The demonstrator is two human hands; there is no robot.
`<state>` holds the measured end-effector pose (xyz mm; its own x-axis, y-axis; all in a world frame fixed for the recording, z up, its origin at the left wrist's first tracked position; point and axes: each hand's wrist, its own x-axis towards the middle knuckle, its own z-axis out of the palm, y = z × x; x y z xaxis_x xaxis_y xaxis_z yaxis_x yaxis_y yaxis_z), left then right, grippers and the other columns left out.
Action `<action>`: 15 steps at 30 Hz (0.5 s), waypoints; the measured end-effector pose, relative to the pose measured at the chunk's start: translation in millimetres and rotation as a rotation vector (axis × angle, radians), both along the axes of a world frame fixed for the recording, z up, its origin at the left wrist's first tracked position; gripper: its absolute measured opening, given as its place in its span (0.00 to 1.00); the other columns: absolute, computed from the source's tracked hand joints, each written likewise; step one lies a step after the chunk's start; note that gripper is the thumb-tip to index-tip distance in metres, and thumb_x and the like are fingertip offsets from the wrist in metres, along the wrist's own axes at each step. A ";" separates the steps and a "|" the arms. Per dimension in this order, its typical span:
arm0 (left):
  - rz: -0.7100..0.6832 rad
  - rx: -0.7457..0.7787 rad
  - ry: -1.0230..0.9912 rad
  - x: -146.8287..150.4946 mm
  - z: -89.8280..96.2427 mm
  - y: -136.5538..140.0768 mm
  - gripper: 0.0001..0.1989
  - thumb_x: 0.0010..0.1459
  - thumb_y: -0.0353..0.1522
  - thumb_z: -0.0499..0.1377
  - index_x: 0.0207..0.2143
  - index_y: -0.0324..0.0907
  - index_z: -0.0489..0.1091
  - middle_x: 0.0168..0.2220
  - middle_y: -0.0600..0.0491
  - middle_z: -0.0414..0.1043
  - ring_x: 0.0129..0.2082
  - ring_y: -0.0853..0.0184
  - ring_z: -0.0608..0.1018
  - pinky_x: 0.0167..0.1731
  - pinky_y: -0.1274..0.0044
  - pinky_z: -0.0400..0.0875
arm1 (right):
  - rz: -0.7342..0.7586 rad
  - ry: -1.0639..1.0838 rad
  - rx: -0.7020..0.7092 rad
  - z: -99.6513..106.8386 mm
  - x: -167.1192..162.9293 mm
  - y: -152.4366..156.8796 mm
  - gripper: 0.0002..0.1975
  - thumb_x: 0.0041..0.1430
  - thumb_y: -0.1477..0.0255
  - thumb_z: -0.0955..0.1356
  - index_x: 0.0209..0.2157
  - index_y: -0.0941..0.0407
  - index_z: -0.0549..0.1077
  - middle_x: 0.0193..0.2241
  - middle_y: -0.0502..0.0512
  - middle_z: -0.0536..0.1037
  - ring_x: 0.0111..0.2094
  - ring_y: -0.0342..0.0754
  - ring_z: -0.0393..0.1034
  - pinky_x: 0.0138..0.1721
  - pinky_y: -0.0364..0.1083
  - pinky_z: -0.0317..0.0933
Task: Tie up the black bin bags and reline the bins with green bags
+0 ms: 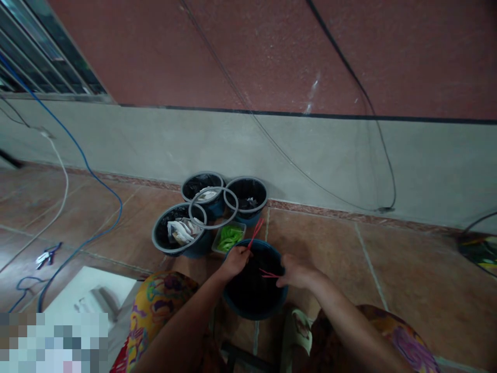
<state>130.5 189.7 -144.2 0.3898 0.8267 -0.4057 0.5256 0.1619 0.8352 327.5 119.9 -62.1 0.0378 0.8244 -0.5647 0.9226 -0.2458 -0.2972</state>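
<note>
Between my knees stands a round blue bin [255, 315] with a dark inside, seemingly lined with a black bag [254, 292]. My left hand [236, 260] is at its far left rim, fingers closed on a red drawstring [256, 233] whose loop sticks up beyond the rim. On the right side, my right hand [295, 271] is closed at the rim, and a second red drawstring [268, 274] runs from its fingertips over the dark opening. Just beyond my left hand sits a clear tray [218, 250] of bright green pieces.
Three more lined bins [155, 242] stand by the wall, holding crumpled paper or waste. A loose grey ring [213, 227] lies across their tops. Blue cable [116, 199], keys [47, 256] and a white board [103, 277] lie to the left. Pale footwear [305, 331] shows beside the bin.
</note>
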 end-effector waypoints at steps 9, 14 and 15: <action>-0.340 -0.021 -0.124 2.4 20.6 -8.2 0.13 0.56 0.33 0.50 0.31 0.38 0.74 0.21 0.58 0.65 0.22 0.72 0.65 0.25 0.80 0.58 | 0.044 0.598 0.074 2.9 -15.0 0.3 0.14 0.62 0.70 0.60 0.29 0.57 0.74 0.17 0.47 0.69 0.21 0.40 0.62 0.25 0.40 0.52; -0.571 0.006 -0.208 3.5 28.6 -14.9 0.12 0.49 0.26 0.54 0.35 0.38 0.74 0.31 0.56 0.72 0.31 0.70 0.70 0.36 0.79 0.64 | 0.003 0.560 0.257 -4.1 -17.2 20.8 0.17 0.62 0.70 0.60 0.19 0.57 0.68 0.19 0.49 0.72 0.23 0.40 0.63 0.28 0.41 0.53; -0.582 0.012 -0.226 4.0 29.2 -15.8 0.12 0.50 0.27 0.55 0.37 0.38 0.73 0.33 0.56 0.73 0.33 0.70 0.70 0.38 0.79 0.64 | -0.004 0.592 0.261 -7.2 -18.3 23.9 0.17 0.62 0.69 0.60 0.20 0.56 0.67 0.19 0.49 0.71 0.22 0.41 0.63 0.28 0.41 0.53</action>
